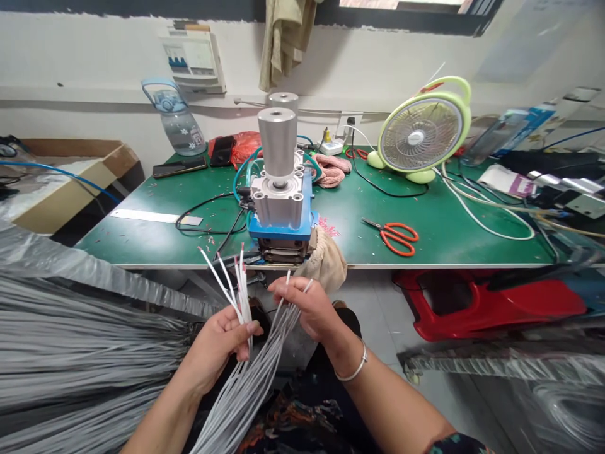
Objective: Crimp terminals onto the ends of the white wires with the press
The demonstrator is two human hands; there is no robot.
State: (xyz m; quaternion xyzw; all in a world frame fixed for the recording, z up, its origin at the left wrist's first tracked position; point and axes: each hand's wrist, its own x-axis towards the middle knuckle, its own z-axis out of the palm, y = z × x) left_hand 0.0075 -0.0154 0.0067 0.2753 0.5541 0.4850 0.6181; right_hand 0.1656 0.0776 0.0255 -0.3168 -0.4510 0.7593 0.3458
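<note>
My left hand [231, 331] is closed around several white cables [243, 296] whose tips show pink or red ends pointing up and away from me. To its right, my right hand [305, 302] grips the upper part of a bundle of grey-white cables [259, 372]; two cable ends stick out above the fingers. The bundle runs down toward my lap. Beyond both hands, at the table's front edge, stands a pneumatic press [278, 183] with a silver cylinder and a blue plate. A beige cloth bag [326, 258] hangs beside its front.
Orange-handled scissors [397, 238] and a green fan [420, 135] are on the green table [350, 246]. A steel ruler [155, 217], a phone [179, 167] and a water bottle [182, 126] lie or stand to the left. Many grey cables [85, 353] fill the lower left; a red stool [486, 302] is at right.
</note>
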